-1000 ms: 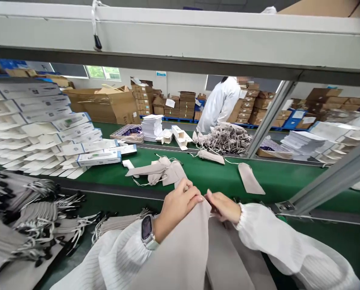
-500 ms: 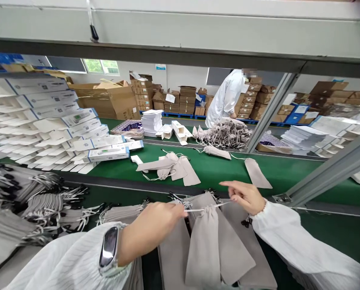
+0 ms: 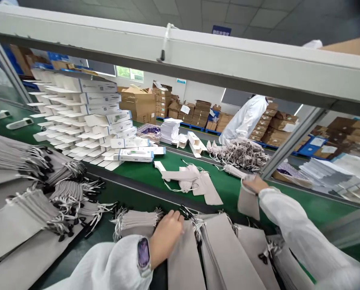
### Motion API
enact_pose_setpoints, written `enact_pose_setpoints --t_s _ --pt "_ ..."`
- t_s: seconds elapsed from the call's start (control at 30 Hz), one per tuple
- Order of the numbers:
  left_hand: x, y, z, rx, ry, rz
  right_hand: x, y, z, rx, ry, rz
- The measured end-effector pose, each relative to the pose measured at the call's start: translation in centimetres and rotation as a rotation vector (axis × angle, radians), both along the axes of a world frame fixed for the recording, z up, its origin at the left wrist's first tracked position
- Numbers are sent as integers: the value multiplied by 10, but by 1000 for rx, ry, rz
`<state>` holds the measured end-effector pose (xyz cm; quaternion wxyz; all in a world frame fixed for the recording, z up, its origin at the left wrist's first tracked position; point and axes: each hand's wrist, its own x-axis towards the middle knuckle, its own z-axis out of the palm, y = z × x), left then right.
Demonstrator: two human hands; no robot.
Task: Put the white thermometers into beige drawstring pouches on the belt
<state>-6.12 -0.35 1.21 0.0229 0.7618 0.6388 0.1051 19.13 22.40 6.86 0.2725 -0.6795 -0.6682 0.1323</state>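
Observation:
My right hand [image 3: 254, 184] reaches over the green belt, its fingers closed at the top of a grey drawstring pouch [image 3: 248, 205]. The pouch hangs down below the fingers, and a white cord loops beside them. My left hand [image 3: 168, 233], with a watch at the wrist, is curled over the upper edge of a flat grey pouch [image 3: 186, 259] close to me. Its fingertips are hidden, so what they pinch does not show. More flat pouches [image 3: 228, 253] lie to the right of it, their cords and black toggles at the far end.
Pouch stacks [image 3: 19, 213] fill the near left. Behind them rises a pile of open white boxes [image 3: 86, 121]. Several loose pouches [image 3: 198, 183] lie on the green belt [image 3: 137, 173]. A metal post [image 3: 291, 141] and an overhead beam [image 3: 198, 52] frame the view. Beyond, a person in white stands by a pouch heap [image 3: 243, 153].
The cord stretched between my hands has gone from them. My right hand has moved forward over the belt onto a pouch; my left has dropped to the flat pouches. The view has tilted and turned left.

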Motion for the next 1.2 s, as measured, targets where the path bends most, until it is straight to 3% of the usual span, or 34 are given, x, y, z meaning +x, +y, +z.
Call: enact_pose_setpoints --t_s 0.1,0.27,0.37,0.43,0.5,0.57,0.67,0.77,0.83,0.97,1.03,1.1,1.2 --pt "4 -5 -6 -15 62 37 -55 8 -4 -55 -164 102" --pt "2 -7 -1 -36 17 125 -229 -1 -36 -108 -235 591" --pt "4 -10 -5 -77 -28 192 -308 -12 -63 -171 -222 658" --pt "8 -14 -10 -132 -58 191 -327 -20 -74 -189 -170 624" --pt "13 -19 -14 -162 -94 173 -319 -20 -76 -179 -68 568" --pt "16 -24 -17 -147 -111 169 -293 -12 -66 -140 73 496" --pt "12 -31 -13 -126 -113 162 -239 10 -35 -58 313 357" --pt "-1 -34 3 -114 -199 33 -184 13 3 -5 509 246" --pt "-9 -33 18 -91 -335 -82 -152 -9 24 -2 653 277" --pt "-10 -25 46 -115 -618 -136 -120 -88 42 -170 1136 627" --pt "-5 -21 55 -110 -676 -146 -115 -117 41 -263 1250 727" --pt "1 -21 61 -82 -704 -139 -109 -133 37 -337 1279 744" --pt "13 -24 66 46 -749 -92 -97 -147 23 -468 1146 784"
